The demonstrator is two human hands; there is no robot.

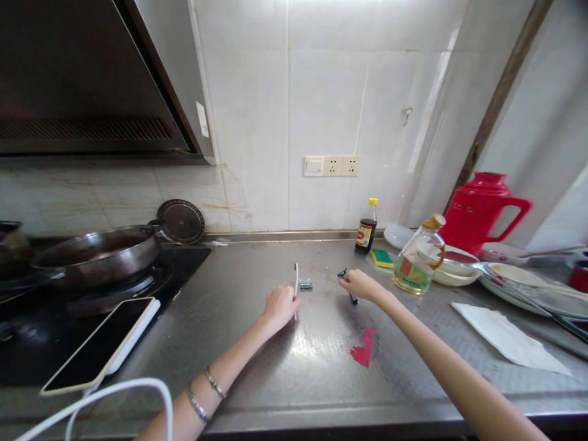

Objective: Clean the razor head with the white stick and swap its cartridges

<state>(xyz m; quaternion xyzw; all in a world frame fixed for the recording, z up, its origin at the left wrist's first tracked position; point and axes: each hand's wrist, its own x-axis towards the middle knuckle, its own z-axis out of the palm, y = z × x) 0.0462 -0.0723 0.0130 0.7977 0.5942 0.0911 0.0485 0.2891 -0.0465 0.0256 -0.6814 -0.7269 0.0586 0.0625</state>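
My left hand (280, 308) is closed round a thin, pale flat object (296, 278) held upright on its edge above the steel counter (248, 343). Just right of it lie small green and silver pieces (305, 286), too small to name. My right hand (359, 285) is closed, gripping a small dark handle (353, 299) whose green-tipped end (342, 273) shows beyond the fingers. Nearer the front edge, a torn pink-red scrap (364, 348) lies flat on the counter.
Left, a pan (105, 251) stands on the black stove; a phone (101, 346) with a white cable lies at its edge. Right are a sauce bottle (365, 229), a sponge (382, 258), an oil jug (416, 263), a red thermos (475, 214), dishes and a white tissue (509, 337).
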